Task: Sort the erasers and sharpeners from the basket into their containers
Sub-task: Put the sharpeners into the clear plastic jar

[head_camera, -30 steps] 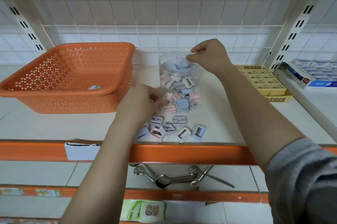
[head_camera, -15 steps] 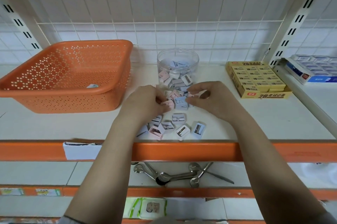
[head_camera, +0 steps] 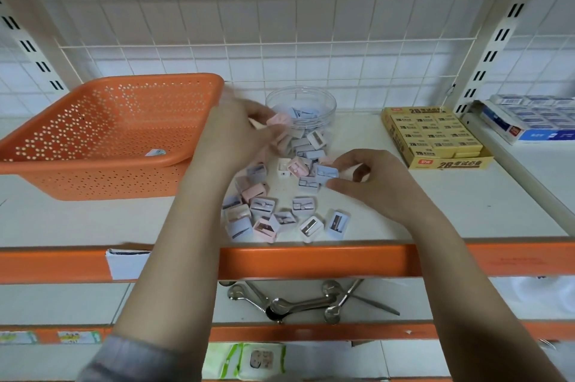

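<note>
- The orange basket (head_camera: 102, 132) stands at the left of the shelf (head_camera: 451, 210), almost emptied; one small item (head_camera: 156, 152) lies inside.
- My left hand (head_camera: 230, 135) is raised beside the clear jar (head_camera: 301, 107); its fingers (head_camera: 264, 132) pinch a pink sharpener (head_camera: 280, 119) just at the jar's rim.
- Pastel sharpeners (head_camera: 280, 210), pink, blue and white, lie loose on the shelf in front of the jar, some near the orange front edge (head_camera: 311, 260).
- My right hand (head_camera: 373, 182) is low over the heap; its curled fingers pinch a blue sharpener (head_camera: 326, 172).
- The yellow eraser box (head_camera: 435, 138) stands full at the right, with free shelf before it.
</note>
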